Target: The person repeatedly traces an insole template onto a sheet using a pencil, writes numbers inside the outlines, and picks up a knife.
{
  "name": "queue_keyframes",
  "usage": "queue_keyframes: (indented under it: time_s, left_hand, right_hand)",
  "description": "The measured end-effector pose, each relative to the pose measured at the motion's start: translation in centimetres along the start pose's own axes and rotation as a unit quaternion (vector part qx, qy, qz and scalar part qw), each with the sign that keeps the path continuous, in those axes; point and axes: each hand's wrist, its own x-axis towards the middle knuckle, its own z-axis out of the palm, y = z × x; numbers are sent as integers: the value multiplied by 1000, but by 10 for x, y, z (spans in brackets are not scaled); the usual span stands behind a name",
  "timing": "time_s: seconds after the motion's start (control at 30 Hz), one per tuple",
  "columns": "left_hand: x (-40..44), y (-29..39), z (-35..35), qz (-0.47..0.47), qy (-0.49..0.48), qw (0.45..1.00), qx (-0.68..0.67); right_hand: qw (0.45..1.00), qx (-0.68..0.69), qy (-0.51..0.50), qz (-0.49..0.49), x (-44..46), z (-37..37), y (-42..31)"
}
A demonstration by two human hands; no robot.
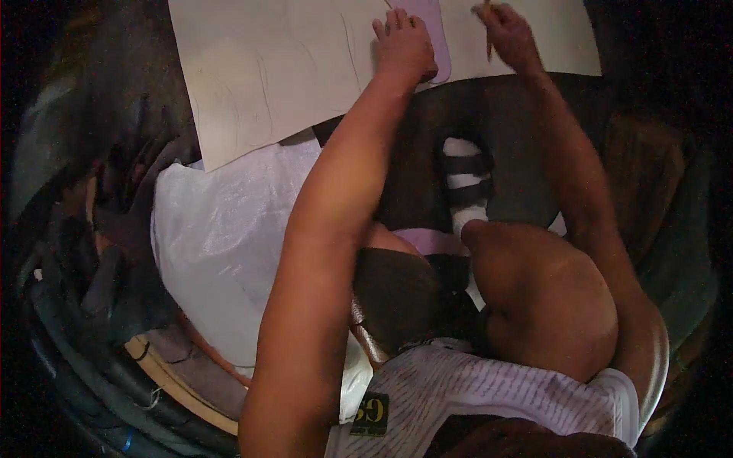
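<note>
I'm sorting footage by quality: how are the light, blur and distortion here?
Head view: dim overall, with black, grainy corners; the pale sheet is among the brightest areas; the white plastic has a slight sheen; the right hand looks a little soft; the surroundings bow around the edges, suggesting a wide lens.

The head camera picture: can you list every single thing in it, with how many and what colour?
Sheet: one, pale with thin dark lines, top
Flat piece: one, lilac, on the sheet
Pencil-like stick: one, brownish, in the right hand
Sheeting: one, white, left
Curved strip: one, tan, lower left
Cloth-like heaps: can't count, dark, left edge
Panel: one, brown, right
Shirt: one, whitish with dark marks, bottom
Patch: one, dark with gold letters, on the shirt
Socked foot: one, white with dark straps, middle
Hands: two, brown, top; left on the lilac piece
</note>
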Motion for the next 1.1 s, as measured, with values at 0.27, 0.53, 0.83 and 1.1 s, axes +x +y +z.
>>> queue_keyframes:
  time_s: [0.27,0.53,0.83,1.1]
  left_hand:
    - [7,19,7,-29,51,998,-37]
    - [6,13,17,-40,-6,997,-69]
    - [9,15,22,-28,11,1000,-4]
    - [12,11,36,-20,71,997,-35]
  right_hand:
    - [984,117,-112,-75,56,-12,-77]
    - [955,-75,-169,-233,86,42,-56]
    - [970,-5,-217,-110,92,49,-76]
    - [880,-131,-167,-424,162,85,-30]
